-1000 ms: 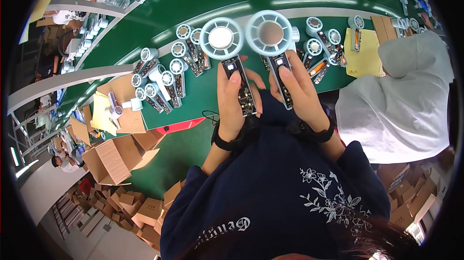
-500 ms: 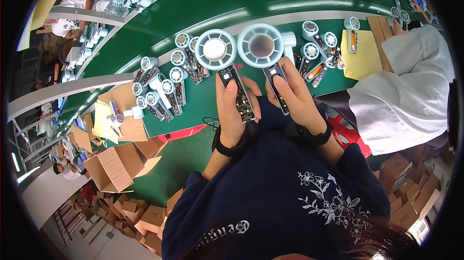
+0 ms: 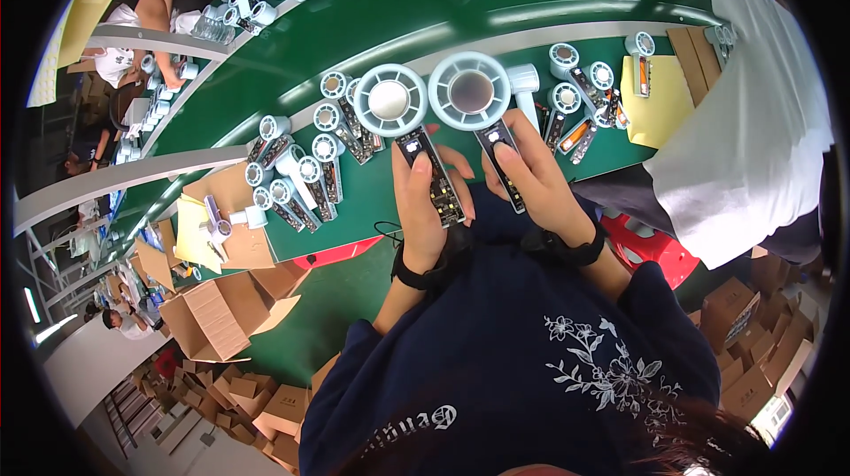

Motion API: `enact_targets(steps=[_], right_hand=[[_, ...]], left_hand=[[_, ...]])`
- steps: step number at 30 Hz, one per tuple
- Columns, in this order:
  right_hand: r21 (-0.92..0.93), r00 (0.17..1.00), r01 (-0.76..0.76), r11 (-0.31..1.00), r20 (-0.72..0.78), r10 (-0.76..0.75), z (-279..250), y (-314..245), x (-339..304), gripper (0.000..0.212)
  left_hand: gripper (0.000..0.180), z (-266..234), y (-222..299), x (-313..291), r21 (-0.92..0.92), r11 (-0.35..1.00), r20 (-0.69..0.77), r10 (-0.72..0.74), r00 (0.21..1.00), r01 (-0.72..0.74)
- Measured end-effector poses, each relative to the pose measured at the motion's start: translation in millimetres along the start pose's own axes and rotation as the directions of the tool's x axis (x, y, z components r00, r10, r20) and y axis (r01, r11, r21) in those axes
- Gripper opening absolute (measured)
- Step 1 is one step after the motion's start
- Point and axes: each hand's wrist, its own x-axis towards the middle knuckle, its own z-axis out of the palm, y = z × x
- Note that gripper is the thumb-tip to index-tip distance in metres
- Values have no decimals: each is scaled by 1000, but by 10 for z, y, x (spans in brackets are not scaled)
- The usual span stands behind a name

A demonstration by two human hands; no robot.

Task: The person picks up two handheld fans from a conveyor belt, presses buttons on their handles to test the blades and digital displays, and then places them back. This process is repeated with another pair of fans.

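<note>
My left hand (image 3: 417, 203) is closed around the handle of a pale blue handheld fan (image 3: 390, 100), its thumb on the bare circuit board. The round fan head points up and away, with a shiny whitish hub. Beside it, my right hand (image 3: 542, 182) grips a second handheld fan (image 3: 470, 92), thumb on the board near the neck; this hub looks darker. Both handles lack a cover on the side I see. The two fan heads sit side by side, nearly touching, above the near edge of the green table (image 3: 372, 201).
Several open-handled fans (image 3: 310, 169) lie left of my hands, more (image 3: 565, 97) to the right. A green conveyor (image 3: 372, 20) runs beyond a pale rail. An open carton (image 3: 212, 312) stands lower left. At right, a co-worker in a light grey top (image 3: 748, 122) is close by a yellow sheet (image 3: 651, 113).
The co-worker at right has leaned forward toward the conveyor. At the far left another person's arm now reaches down to the fans. My hands keep the same hold on both fans.
</note>
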Motion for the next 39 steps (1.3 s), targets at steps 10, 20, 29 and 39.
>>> enact_targets(steps=[10, 20, 29, 39], right_hand=[[-28, 1000, -26, 999, 7, 26, -30, 1, -3, 31], [186, 999, 34, 982, 3, -35, -136, 1, -2, 32], [229, 992, -20, 973, -120, 48, -608, 23, -104, 40], [-213, 709, -347, 913, -697, 107, -2270, 404, -670, 37]], left_hand=[[44, -19, -14, -2, -34, 999, 36, -19, 999, 20], [49, 58, -10, 43, -68, 996, 198, -51, 979, 66], [55, 127, -189, 386, 2, 964, 273, -255, 928, 265], [50, 465, -734, 1042, 281, 904, 264, -396, 879, 323]])
